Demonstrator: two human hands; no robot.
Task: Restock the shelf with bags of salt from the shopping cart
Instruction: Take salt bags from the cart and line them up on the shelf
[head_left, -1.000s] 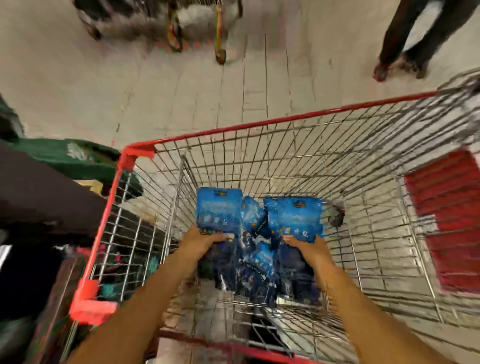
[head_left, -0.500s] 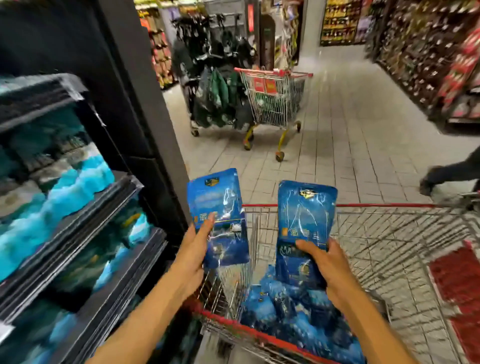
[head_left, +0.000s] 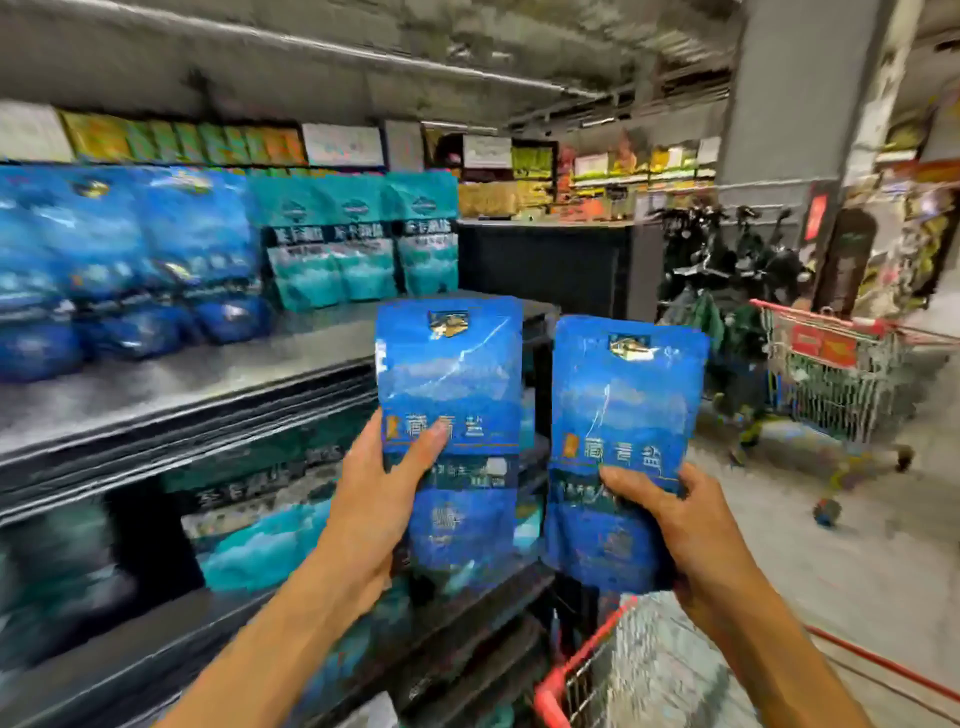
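Note:
I hold two blue bags of salt upright in front of me. My left hand (head_left: 371, 499) grips the left bag of salt (head_left: 449, 374) by its lower half, just right of the shelf's end. My right hand (head_left: 675, 525) grips the right bag of salt (head_left: 631, 395) the same way. The shelf (head_left: 171, 384) runs along the left, with matching blue bags (head_left: 119, 270) standing on its upper board and a bare stretch in front of them. The red rim of the shopping cart (head_left: 582, 660) shows at the bottom right, below my right hand.
Teal bags (head_left: 358, 244) stand to the right of the blue ones on the same board, and more teal packs (head_left: 254, 535) fill the lower boards. A second red cart (head_left: 841, 374) stands in the aisle at the right, beside a rack of dark goods (head_left: 727, 270).
Both hands lifted a bag each out of the cart and raised them. The view swung up and left from the cart to the shelf front.

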